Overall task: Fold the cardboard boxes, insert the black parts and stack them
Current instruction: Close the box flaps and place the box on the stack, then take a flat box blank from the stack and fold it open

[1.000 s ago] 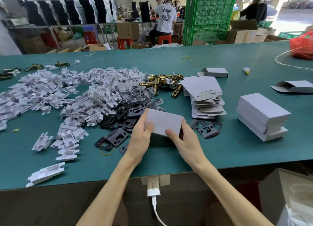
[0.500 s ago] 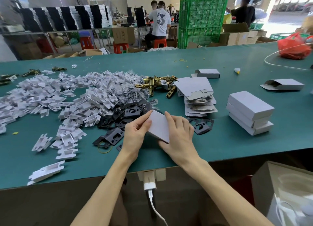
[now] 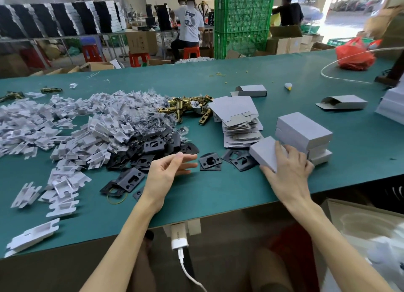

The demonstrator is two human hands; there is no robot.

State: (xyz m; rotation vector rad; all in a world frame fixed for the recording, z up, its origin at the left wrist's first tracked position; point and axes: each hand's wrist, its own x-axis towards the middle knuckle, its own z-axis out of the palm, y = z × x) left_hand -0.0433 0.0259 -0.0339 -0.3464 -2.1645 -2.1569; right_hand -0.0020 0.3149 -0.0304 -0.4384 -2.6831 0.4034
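My right hand holds a closed grey cardboard box, fingers spread over its top, right beside the stack of folded boxes. My left hand hovers open over the green table, fingers relaxed, holding nothing. Black parts lie just beyond the left hand, with more in a heap. A pile of flat unfolded boxes sits behind the held box.
A large heap of white cardboard inserts covers the table's left. Brass hardware lies behind the black heap. Two loose boxes lie farther back, with a red bag at far right. People work beyond the table.
My right hand has carried the closed box to the right, up to the stack. My left hand has let go of it and stays near the black parts.
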